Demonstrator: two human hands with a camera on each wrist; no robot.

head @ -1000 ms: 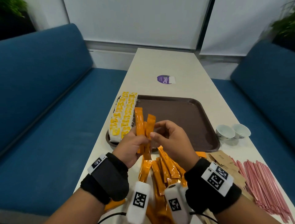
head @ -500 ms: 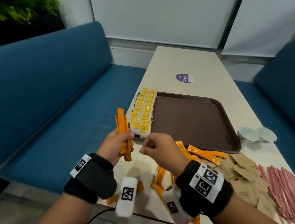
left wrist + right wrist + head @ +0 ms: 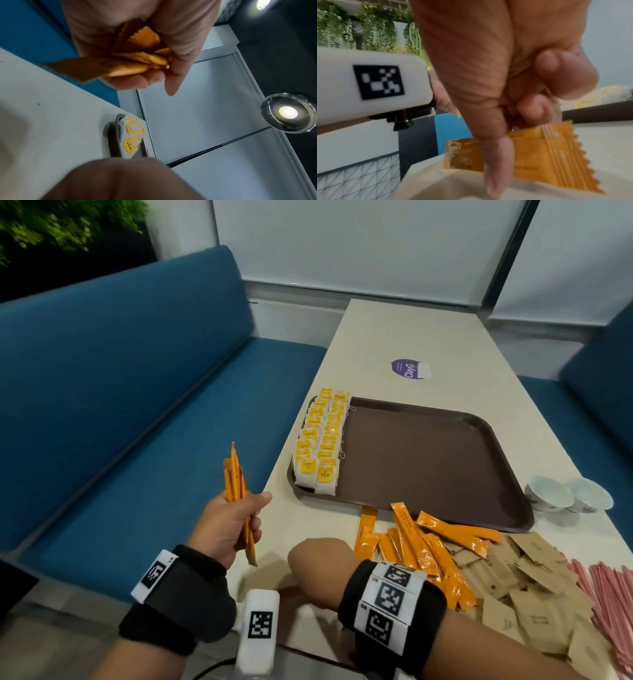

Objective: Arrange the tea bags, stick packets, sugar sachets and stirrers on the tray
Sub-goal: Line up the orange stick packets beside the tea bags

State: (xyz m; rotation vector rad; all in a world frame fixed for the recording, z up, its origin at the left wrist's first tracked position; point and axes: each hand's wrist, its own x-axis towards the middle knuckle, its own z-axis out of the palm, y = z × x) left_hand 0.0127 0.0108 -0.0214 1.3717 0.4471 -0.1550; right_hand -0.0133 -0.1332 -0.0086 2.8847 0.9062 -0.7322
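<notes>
My left hand [image 3: 239, 518] grips a bundle of orange stick packets [image 3: 235, 484] upright, left of the table edge over the blue bench; the left wrist view shows the fingers [image 3: 181, 56] curled round the bundle [image 3: 137, 59]. My right hand [image 3: 318, 566] is low at the table's near edge, its fingers [image 3: 539, 108] curled onto a loose orange stick packet [image 3: 542, 155] lying there. The brown tray [image 3: 428, 460] carries two rows of yellow-tagged tea bags [image 3: 322, 440] along its left side. More stick packets [image 3: 428, 542], brown sugar sachets [image 3: 524, 583] and pink stirrers [image 3: 609, 587] lie before the tray.
Two small white cups [image 3: 568, 494] stand right of the tray. A purple sticker [image 3: 409, 369] sits on the table beyond it. A blue bench [image 3: 137, 405] runs along the left, and another bench is at the right.
My right hand let go of the bundle and dropped to the near table edge onto a loose packet. My left hand carried the bundle left, off the table. The head view swung left.
</notes>
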